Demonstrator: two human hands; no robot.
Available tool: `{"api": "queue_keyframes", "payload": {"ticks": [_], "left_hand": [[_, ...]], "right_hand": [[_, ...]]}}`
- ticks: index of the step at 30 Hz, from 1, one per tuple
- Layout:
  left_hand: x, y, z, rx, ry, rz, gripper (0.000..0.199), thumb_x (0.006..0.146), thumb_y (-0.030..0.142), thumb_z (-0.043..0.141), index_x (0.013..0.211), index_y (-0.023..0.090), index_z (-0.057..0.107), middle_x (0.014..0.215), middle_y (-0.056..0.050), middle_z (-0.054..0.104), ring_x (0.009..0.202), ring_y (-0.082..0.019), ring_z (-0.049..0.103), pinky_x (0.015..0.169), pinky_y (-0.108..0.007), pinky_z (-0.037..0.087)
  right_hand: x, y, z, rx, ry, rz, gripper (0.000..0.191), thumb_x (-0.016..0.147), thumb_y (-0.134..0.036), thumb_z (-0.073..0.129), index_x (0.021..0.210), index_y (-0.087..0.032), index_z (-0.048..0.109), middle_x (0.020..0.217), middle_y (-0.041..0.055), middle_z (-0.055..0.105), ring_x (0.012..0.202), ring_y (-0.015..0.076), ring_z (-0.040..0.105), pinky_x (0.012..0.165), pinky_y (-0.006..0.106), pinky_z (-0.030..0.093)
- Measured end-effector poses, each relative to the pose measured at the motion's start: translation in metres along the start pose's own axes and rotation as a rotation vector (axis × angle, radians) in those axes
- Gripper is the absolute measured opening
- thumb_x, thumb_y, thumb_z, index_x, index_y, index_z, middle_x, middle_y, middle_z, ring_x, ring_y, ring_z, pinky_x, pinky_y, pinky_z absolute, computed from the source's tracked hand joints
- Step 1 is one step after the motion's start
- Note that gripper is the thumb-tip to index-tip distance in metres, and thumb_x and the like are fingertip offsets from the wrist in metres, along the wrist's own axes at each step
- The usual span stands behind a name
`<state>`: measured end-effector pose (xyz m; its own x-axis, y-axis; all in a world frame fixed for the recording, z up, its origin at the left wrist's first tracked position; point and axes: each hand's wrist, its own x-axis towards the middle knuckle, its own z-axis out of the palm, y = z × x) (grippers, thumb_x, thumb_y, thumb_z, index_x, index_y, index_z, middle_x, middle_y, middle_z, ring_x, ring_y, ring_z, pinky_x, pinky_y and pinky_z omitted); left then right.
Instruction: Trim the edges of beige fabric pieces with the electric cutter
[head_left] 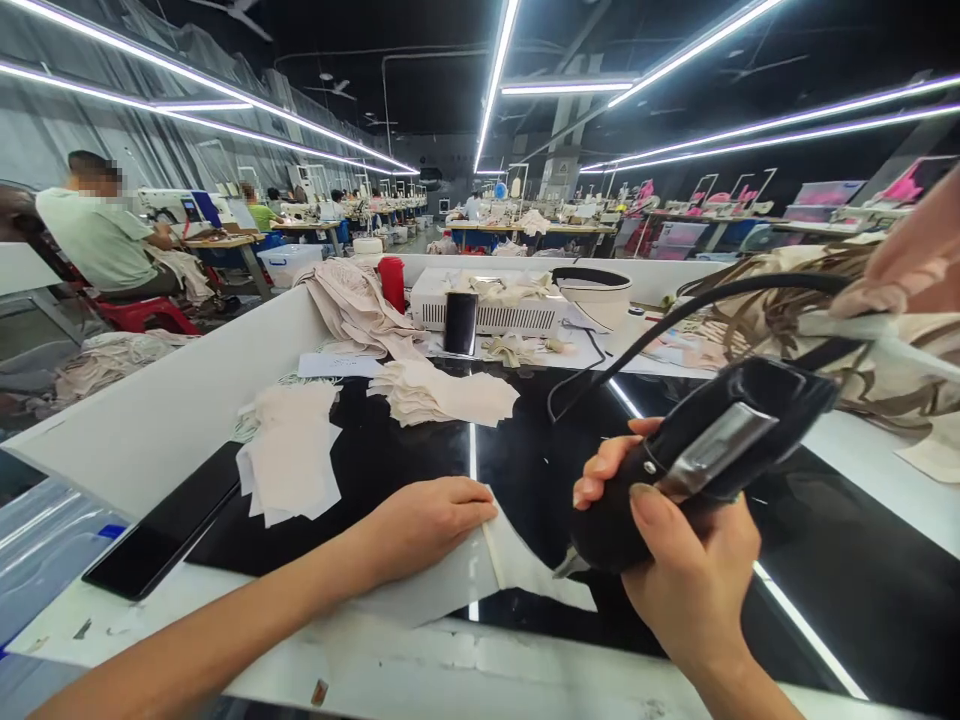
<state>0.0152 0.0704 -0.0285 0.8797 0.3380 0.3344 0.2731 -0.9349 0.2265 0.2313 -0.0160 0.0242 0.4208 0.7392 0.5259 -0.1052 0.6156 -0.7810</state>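
My right hand [686,560] is wrapped around a black corded handheld tool [720,440] with a silver side panel, raised above the work surface. A pointed metal tip [571,563] shows at the tool's lower end; its exact kind is unclear. With thumb and fingers together, my left hand [435,520] grips the upper edge of a thin white fabric piece [525,560] on the glossy black board [360,470]. A narrow cream fold runs down this fabric. Behind my left hand lie a stack of cream fabric pieces [442,393] and another stack [289,440] farther left.
Another person's blurred hand [907,260] holds pale material at the upper right, near the tool's cable [675,315]. A black phone-like slab [169,520] lies left. A white vented box [487,300] and a phone [460,323] stand behind. Brown strips [780,310] pile up at right.
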Motion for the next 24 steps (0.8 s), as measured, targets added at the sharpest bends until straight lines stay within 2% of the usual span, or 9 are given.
{"api": "queue_keyframes", "payload": {"ticks": [6,12,24], "left_hand": [[0.0,0.0,0.006,0.009,0.061,0.022,0.027,0.107,0.011,0.048,0.124,0.014,0.069,0.131,-0.009,0.068,0.116,-0.02,0.07,0.103,-0.029,0.058],[0.001,0.0,0.01,-0.016,0.074,0.03,0.028,0.105,0.008,0.048,0.123,0.013,0.068,0.129,-0.01,0.069,0.113,-0.019,0.07,0.1,-0.029,0.06],[0.0,0.0,0.013,-0.004,0.065,0.011,0.026,0.103,0.006,0.048,0.118,0.015,0.068,0.13,-0.01,0.069,0.114,-0.019,0.07,0.1,-0.028,0.06]], "right_hand": [[0.024,0.013,0.022,0.056,0.084,-0.04,0.035,0.08,-0.034,0.084,0.109,-0.025,0.066,0.079,-0.0022,0.066,0.063,0.0143,0.061,0.056,0.027,0.057],[0.036,0.035,0.04,0.064,0.064,-0.055,0.035,0.082,-0.034,0.082,0.11,-0.024,0.064,0.081,-0.0035,0.067,0.062,0.0138,0.061,0.056,0.028,0.056],[0.037,0.044,0.046,0.06,0.06,-0.052,0.035,0.082,-0.033,0.08,0.111,-0.025,0.062,0.081,-0.0045,0.067,0.063,0.0138,0.061,0.056,0.028,0.056]]}}
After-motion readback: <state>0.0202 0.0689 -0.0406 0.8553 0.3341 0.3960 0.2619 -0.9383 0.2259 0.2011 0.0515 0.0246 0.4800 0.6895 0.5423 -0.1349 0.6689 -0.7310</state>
